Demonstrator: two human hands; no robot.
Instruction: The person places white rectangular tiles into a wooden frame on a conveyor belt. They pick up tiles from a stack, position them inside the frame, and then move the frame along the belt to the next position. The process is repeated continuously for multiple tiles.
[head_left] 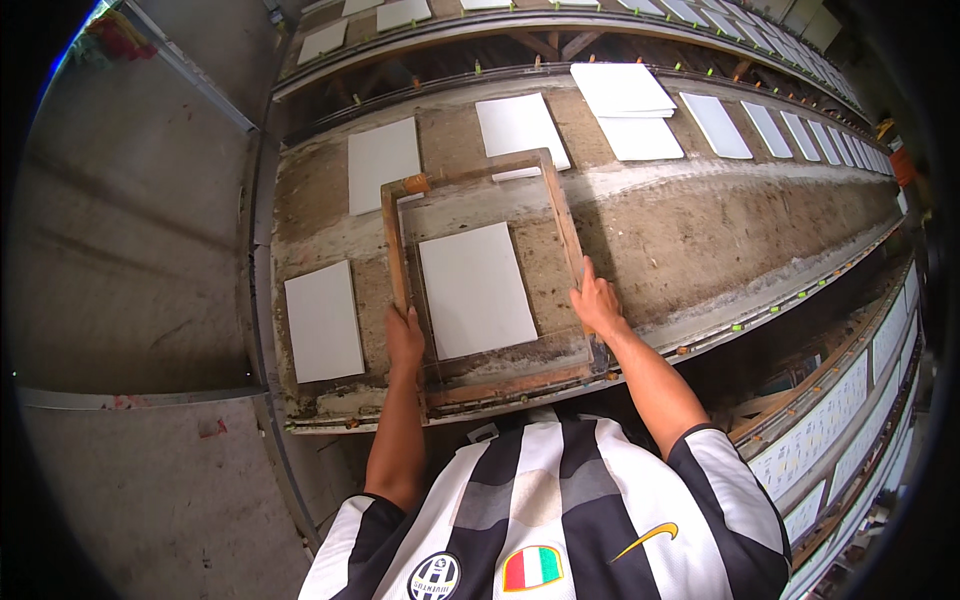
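- Striped shirt [535, 490], six o'clock
- White panels [715, 126] on the counter [715, 225], eleven to two o'clock
- Left hand [404, 340], right hand [598, 304]: fingers grasping wooden frame's [562, 215] sides, right index extended

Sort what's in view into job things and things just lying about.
Job, seemingly:
wooden frame, held by left hand and right hand
white sheets on the table

Lying about, perhaps:
red bundle, upper left
orange object, far right
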